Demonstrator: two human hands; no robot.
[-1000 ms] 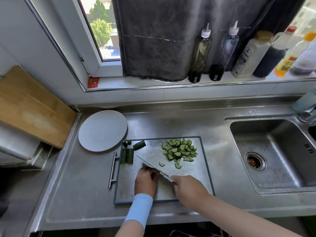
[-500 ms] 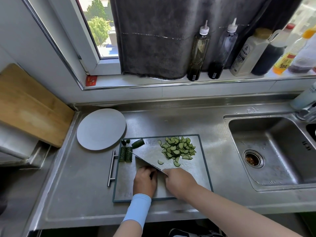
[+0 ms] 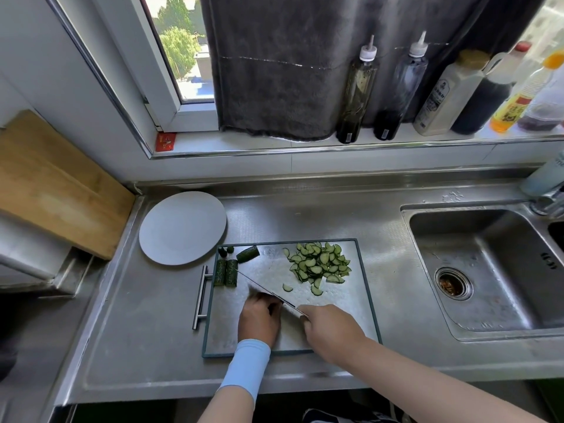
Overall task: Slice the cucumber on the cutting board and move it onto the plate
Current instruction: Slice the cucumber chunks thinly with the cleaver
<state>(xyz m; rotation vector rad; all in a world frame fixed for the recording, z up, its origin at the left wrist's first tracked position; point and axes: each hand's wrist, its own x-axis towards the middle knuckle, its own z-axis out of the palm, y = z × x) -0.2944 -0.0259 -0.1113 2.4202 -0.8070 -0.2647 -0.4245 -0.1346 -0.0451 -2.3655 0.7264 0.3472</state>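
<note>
Green uncut cucumber lengths [image 3: 225, 272] are laid side by side at the far left edge of the cutting board [image 3: 360, 300], long axes pointing away from the person, beyond the nearer left hand [image 3: 259, 320]; what its curled fingers hold cannot be told. The knife [image 3: 262, 290], gripped by the right hand [image 3: 331, 328], is angled towards them.

Knife swings left and farther across the board.
Over the last second the right hand [image 3: 331, 329] and the knife [image 3: 265, 293] it grips have shifted left and toward the far side of the cutting board [image 3: 335, 303]. The blade tip lay short of the two cucumber lengths [image 3: 231, 272] at the board's left edge and now reaches the right one of the pair. The left hand [image 3: 259, 320] has edged slightly farther beside the blade, and its fingers [image 3: 254, 297] are now blurred.
</note>
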